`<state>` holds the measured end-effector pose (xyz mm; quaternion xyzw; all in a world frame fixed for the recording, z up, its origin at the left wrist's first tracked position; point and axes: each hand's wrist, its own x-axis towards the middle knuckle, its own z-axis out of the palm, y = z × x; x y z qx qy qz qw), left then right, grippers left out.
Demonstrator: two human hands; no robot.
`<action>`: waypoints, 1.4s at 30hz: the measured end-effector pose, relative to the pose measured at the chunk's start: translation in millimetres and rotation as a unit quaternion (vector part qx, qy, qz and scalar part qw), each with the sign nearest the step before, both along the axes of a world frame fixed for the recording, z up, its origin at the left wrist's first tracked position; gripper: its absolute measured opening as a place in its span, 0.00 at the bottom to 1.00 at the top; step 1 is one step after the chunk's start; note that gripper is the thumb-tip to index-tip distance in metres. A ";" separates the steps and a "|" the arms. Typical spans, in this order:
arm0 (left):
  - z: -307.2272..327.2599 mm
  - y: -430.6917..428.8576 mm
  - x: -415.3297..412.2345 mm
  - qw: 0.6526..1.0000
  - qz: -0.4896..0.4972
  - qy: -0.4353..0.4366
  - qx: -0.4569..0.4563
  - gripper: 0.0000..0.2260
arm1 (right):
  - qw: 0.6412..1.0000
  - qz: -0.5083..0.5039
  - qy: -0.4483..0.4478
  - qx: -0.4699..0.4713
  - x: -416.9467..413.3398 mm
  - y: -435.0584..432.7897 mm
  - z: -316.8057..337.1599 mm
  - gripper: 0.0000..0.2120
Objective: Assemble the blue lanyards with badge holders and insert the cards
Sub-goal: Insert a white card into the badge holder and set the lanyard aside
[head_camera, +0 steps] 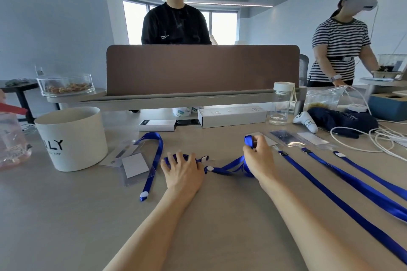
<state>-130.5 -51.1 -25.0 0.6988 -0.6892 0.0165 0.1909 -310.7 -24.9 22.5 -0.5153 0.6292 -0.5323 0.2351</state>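
So, worked lanyard (229,166): lies at table centre between both hands, long axis running left to right; one end is bunched under the left palm, the other rises into a loop at the right fist, and a white round clasp (209,169) sits mid-strap.
Left hand (182,168): palm down, fingers spread, pressing the bunched strap flat on the table.
Right hand (257,152): fingers curled, pinching the strap's loop, with more strap wound about the wrist.
Left lanyard (154,160): folded, long axis far to near, loop at the far end, white tip pointing toward the camera.
Clear holder (132,179): flat beside that strap, a white card (134,165) lying on it.
Right lanyards (319,187): three straight straps side by side, slanting from far-left to near-right, clip ends far, running out of the picture's right edge.
Badge holders (284,136): in a row just past those clip ends.
Table (66,226): smooth beige top, ending at a brown partition (202,68).
Room: office with pale walls and windows; two people stand beyond the partition.
Edges: a white tub (72,138) bounds the left, white cables (374,138) and a bottle (280,103) the far right.
Open room: the widest bare tabletop lies near-left, between tub and left forearm.
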 end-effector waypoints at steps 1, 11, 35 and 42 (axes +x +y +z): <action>-1.3 -2.3 0.9 1.000 -0.016 0.002 0.009 0.18 | 1.000 0.003 0.007 0.007 0.7 0.3 -0.5 0.05; 5.2 -51.4 -5.3 0.989 -0.144 0.009 0.003 0.17 | 0.996 0.019 0.085 0.026 0.3 -2.7 -9.5 0.05; 13.5 -179.0 -46.3 0.979 -0.102 -0.017 -0.174 0.15 | 0.999 0.003 -0.048 0.019 3.0 -31.3 -17.4 0.05; 12.1 -110.3 -23.2 0.969 -0.181 0.020 -0.166 0.15 | 0.997 0.004 -0.066 0.046 5.9 -25.3 -12.1 0.05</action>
